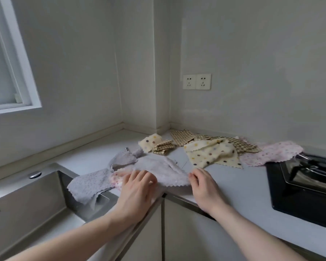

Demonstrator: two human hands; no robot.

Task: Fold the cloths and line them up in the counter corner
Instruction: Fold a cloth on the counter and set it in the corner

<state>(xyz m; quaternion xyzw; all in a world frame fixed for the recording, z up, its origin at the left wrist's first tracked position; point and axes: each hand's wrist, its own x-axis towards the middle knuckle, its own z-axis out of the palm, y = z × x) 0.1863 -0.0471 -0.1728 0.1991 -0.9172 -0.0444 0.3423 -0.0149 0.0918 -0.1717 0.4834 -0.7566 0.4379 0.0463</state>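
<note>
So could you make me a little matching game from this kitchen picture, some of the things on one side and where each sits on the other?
Things:
1. grey fleecy cloth
2. small folded cream dotted cloth
3. pink speckled cloth
4. black gas hob

Places:
A. far back, nearest the wall corner
B. set into the counter at the right
C. under both hands at the front edge
D. spread beside the hob, by the right wall

Pairs: 1-C, 2-A, 3-D, 4-B

left grip [137, 182] flat (fingers straight), right grip [203, 182] pinching
</note>
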